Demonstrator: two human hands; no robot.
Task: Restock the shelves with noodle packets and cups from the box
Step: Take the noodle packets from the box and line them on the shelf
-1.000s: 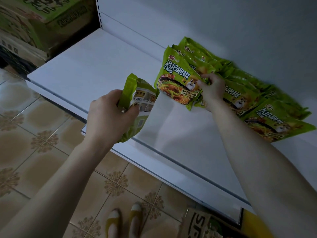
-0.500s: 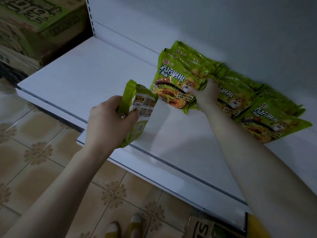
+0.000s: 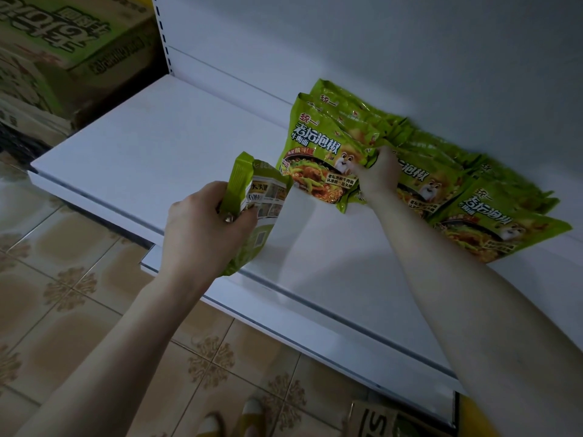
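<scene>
My left hand (image 3: 202,228) clamps a noodle packet (image 3: 257,200) upright, just left of the front packet (image 3: 315,159) pinched by my right hand (image 3: 377,178).

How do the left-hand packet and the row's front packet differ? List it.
The left-hand packet shows its printed back; the front packet shows its noodle picture. The left hand grips the left-hand packet apart from the row; the right hand holds the front packet, leaning in the row. Both are green.
</scene>
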